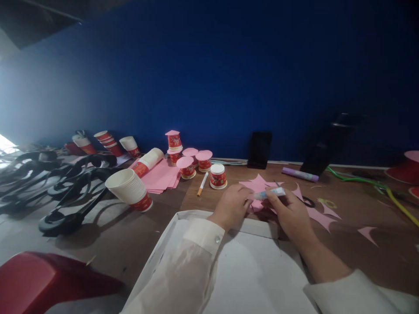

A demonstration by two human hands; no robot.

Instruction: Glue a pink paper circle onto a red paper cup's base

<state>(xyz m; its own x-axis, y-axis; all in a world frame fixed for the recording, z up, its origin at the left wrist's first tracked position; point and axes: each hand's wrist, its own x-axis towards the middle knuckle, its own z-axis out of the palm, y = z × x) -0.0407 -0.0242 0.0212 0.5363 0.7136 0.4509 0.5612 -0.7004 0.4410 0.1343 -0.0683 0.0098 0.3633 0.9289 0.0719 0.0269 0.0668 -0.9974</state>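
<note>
In the head view, the right hand [290,213] pinches a pale tube [269,193] between thumb and fingers above pink paper cutouts [259,180] on the worktop [196,204], while the left hand [233,205] curls by the tube's left end, its grip impossible to tell. The step looks like readying the tube, and the next move seems to call for a steady hold. No writing is legible on the tube, the purple tube [300,174] or the patterned red cup [218,179].

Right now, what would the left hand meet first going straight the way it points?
Likely the blue-and-white cylindrical tube in the right hand, close by the left hand, perhaps touching; pink cut paper lies beyond. Depth is unclear.
</note>
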